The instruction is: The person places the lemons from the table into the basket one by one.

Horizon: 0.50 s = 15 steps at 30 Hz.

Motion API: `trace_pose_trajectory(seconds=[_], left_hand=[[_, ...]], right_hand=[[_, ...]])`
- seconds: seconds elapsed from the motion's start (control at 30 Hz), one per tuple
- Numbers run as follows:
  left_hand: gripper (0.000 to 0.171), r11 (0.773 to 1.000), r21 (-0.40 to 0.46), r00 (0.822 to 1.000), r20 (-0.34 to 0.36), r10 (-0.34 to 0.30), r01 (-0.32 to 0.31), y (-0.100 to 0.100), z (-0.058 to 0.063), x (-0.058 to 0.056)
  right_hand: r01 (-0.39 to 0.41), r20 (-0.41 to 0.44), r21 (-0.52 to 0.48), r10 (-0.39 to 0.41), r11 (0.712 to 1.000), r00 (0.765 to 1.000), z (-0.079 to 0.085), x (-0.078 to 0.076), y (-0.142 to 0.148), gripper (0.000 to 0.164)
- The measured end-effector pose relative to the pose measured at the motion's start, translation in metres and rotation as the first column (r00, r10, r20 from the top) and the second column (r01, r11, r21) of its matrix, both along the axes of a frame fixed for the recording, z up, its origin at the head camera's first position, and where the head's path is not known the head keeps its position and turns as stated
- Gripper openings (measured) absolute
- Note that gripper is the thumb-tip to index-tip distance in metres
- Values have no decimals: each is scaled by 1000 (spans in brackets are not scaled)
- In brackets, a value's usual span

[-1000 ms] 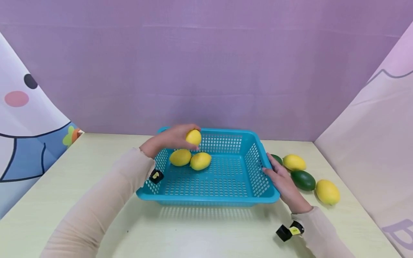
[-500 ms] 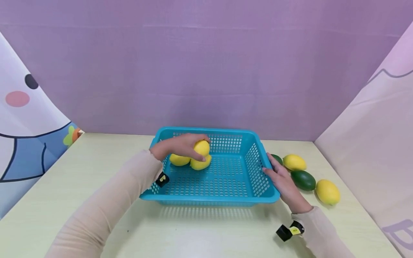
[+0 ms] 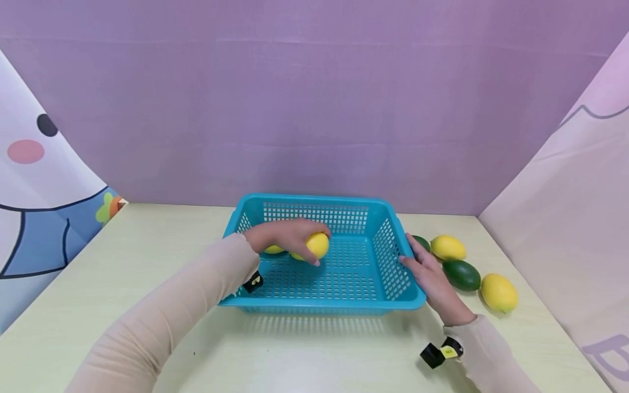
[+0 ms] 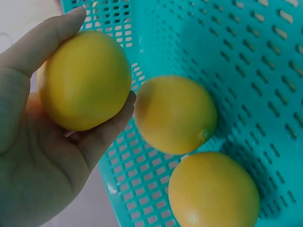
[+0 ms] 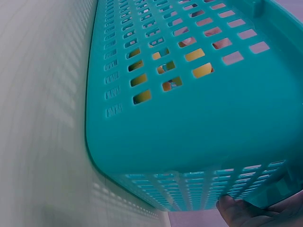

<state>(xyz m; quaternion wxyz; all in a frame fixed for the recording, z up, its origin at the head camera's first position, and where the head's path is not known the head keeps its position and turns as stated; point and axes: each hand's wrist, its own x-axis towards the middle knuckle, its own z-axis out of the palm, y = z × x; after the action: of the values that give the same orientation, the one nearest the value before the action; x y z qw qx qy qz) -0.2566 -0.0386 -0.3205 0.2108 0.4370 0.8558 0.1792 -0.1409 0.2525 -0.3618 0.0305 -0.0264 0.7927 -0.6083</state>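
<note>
My left hand (image 3: 294, 237) reaches over the blue basket (image 3: 314, 303) and grips a lemon (image 3: 318, 245) between thumb and fingers. The left wrist view shows this held lemon (image 4: 85, 80) up close. Beside it in that view, two more lemons, one (image 4: 175, 115) nearer and one (image 4: 213, 191) lower, lie on the basket floor; in the head view my hand partly covers them. My right hand (image 3: 434, 278) holds the basket's right rim, with its thumb over the edge. In the right wrist view only part of that hand (image 5: 255, 213) shows at the basket's wall (image 5: 189, 137).
Right of the basket on the pale table (image 3: 245, 360) lie a lemon (image 3: 448, 247), another lemon (image 3: 498, 292) and a dark green avocado-like fruit (image 3: 462, 274). A second green fruit (image 3: 421, 242) is partly hidden behind the right hand. A purple cloth wall (image 3: 314, 109) rises behind.
My left hand has carried its lemon right and down, from near the basket's back left toward its middle, over the other lemons. The right hand stays on the rim.
</note>
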Motion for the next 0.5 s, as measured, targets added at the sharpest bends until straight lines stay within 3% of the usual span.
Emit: trace_pose_trajectory(seconds=[0.17,0.5], left_hand=[[51,1000,-9,998,56,-5,6,4,-5,6],[56,987,-136,996,9,-90,91,11,-14,12]], right_hand=[[3,-2,3,-3,1000,1000,-1,0,0,62],[4,3,9,-4,1000,1000,0,-1,-1,62]])
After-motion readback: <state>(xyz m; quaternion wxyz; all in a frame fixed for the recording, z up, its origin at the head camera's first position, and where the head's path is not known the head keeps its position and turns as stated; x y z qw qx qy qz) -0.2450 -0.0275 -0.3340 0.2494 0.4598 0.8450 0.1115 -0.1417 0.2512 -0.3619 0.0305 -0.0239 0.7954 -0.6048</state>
